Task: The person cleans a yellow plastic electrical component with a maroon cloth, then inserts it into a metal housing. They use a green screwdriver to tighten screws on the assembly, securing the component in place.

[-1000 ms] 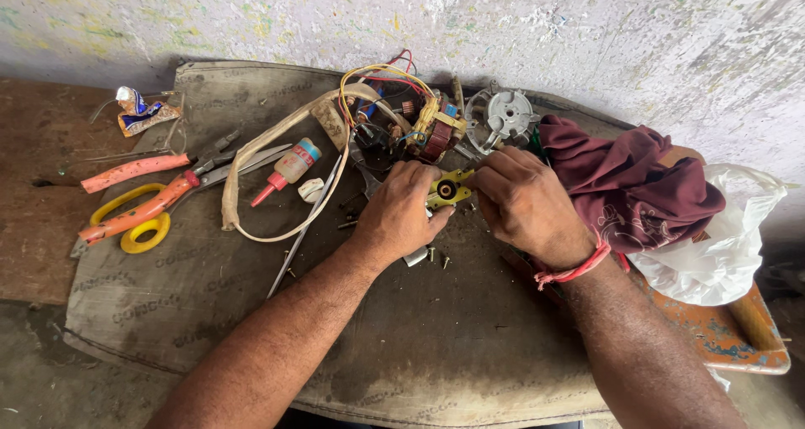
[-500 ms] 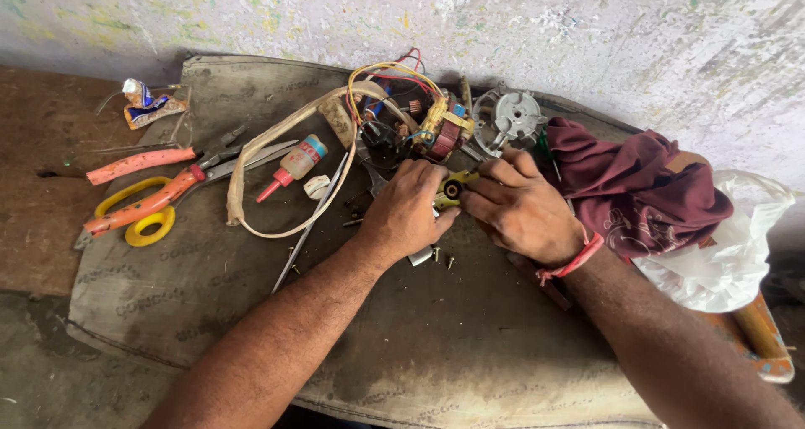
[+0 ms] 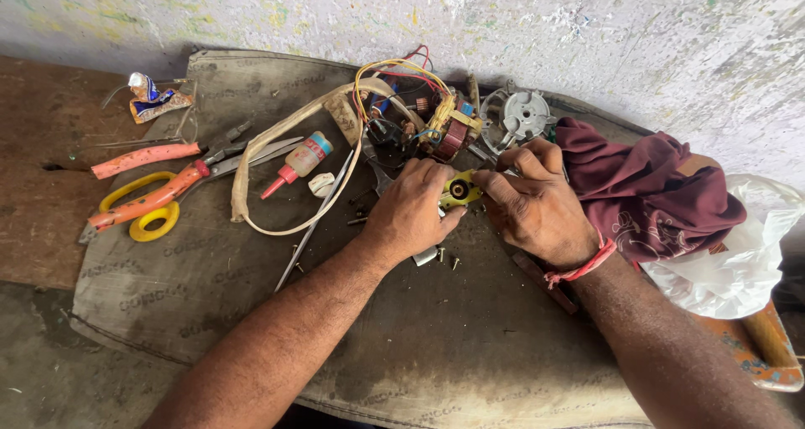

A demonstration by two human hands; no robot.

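Yellow plastic part (image 3: 459, 191) with a dark centre hole is sitting between both my hands on the grey mat (image 3: 470, 353). I'm pinching it with my left hand (image 3: 412, 211) and right hand (image 3: 537, 204). Wired motor coil (image 3: 449, 131) is lying apart behind it, loose screws (image 3: 446, 257) waiting; reassembly looks unfinished.

Counts on the mat: mostly single items, two hands, a few loose screws

Two hands: left hand (image 3: 411, 211), right hand (image 3: 537, 207); one small yellow part (image 3: 459, 191) between them; one pair of orange-handled pliers (image 3: 147, 156); one pair of yellow-handled scissors (image 3: 155, 219); one small glue bottle (image 3: 300, 162); one wired motor coil (image 3: 449, 131); one grey metal housing (image 3: 516, 117); one maroon cloth (image 3: 646, 194); one white plastic bag (image 3: 738, 261); at least three loose screws (image 3: 449, 261) near the left hand, exact count unclear
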